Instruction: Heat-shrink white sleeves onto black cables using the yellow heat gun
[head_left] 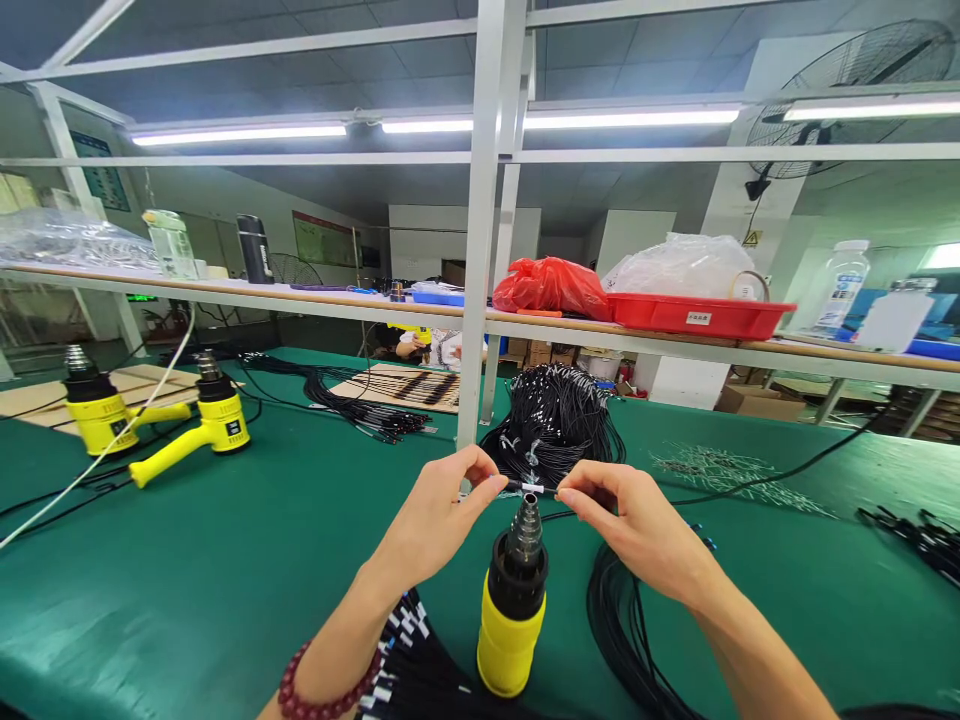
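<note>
Between my two hands a thin black cable (532,489) with a white sleeve is stretched level, just above the nozzle of an upright yellow heat gun (513,610). My left hand (442,510) pinches the cable's left end between thumb and fingertips. On the other side my right hand (637,520) pinches it to the right of the white sleeve. Below my left forearm lies a bundle of black cables with white labels (412,650). Coiled black cables (619,610) rest under my right hand. A large heap of black cables (559,415) sits behind the nozzle.
Two more yellow heat guns (225,415) stand at the left on the green table (300,560). Thin clear strips (727,475) lie scattered at the right. A white post (480,250) rises behind my hands, and a shelf holds a red tray (697,316). Another person's hand (409,346) shows far back.
</note>
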